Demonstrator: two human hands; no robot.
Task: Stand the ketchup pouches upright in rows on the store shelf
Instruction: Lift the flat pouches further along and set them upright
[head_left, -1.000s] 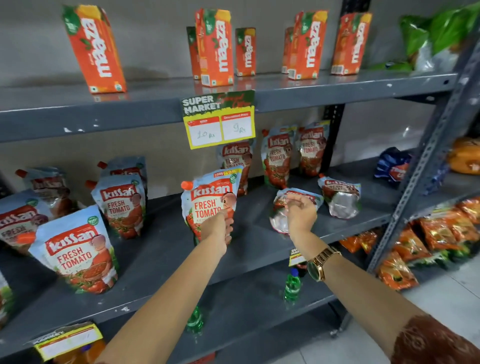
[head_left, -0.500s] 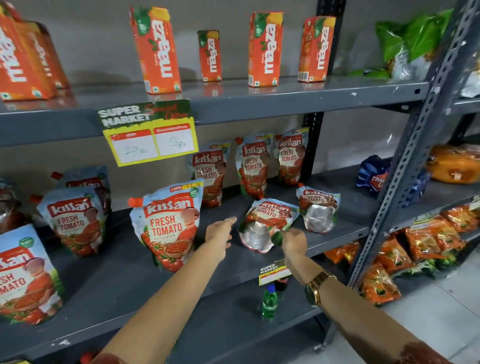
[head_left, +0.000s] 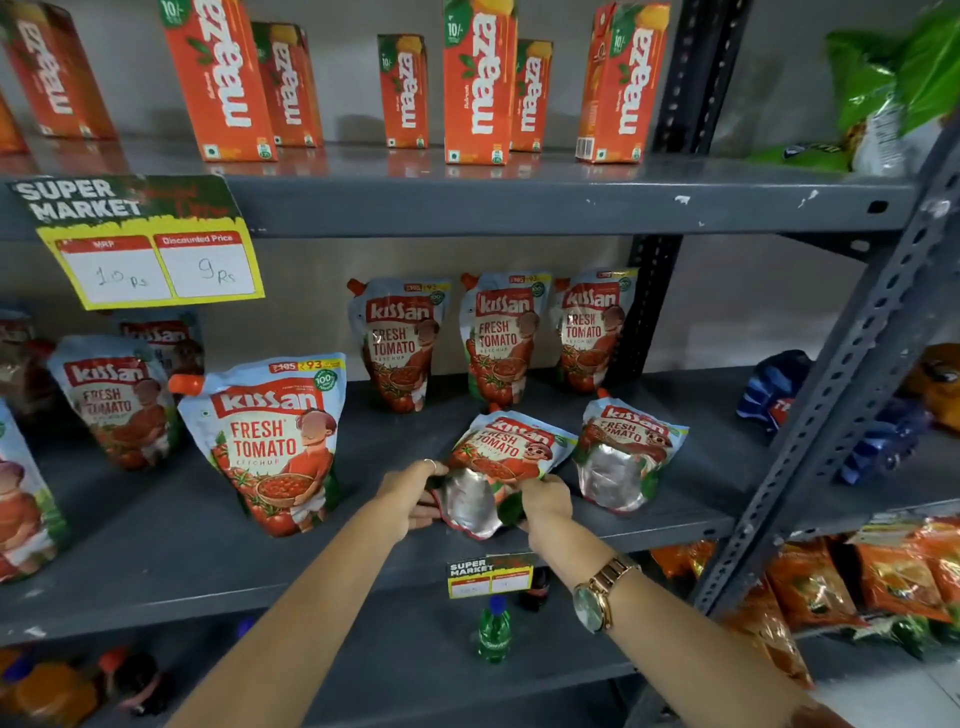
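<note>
A Kissan ketchup pouch (head_left: 501, 457) lies tipped back on the grey middle shelf (head_left: 519, 545), its silver base toward me. My left hand (head_left: 410, 493) grips its left bottom edge and my right hand (head_left: 545, 501) grips its right bottom edge. Beside it on the right a second pouch (head_left: 623, 457) also lies on its back. An upright pouch (head_left: 272, 441) stands to the left near the front. Three upright pouches (head_left: 498, 338) stand in a row at the back wall. More pouches (head_left: 114, 400) stand further left.
Orange Maaza juice cartons (head_left: 478, 83) stand on the shelf above, with a yellow price tag (head_left: 150, 249) hanging from its edge. A slotted steel upright (head_left: 831, 395) rises at the right. Small green bottles (head_left: 493, 634) stand on the shelf below, and orange snack bags (head_left: 810, 582) fill the neighbouring rack.
My left hand let go of the upright front pouch and moved right to the lying pouch. Both hands now hold that pouch by its bottom. The camera moved closer and to the right.
</note>
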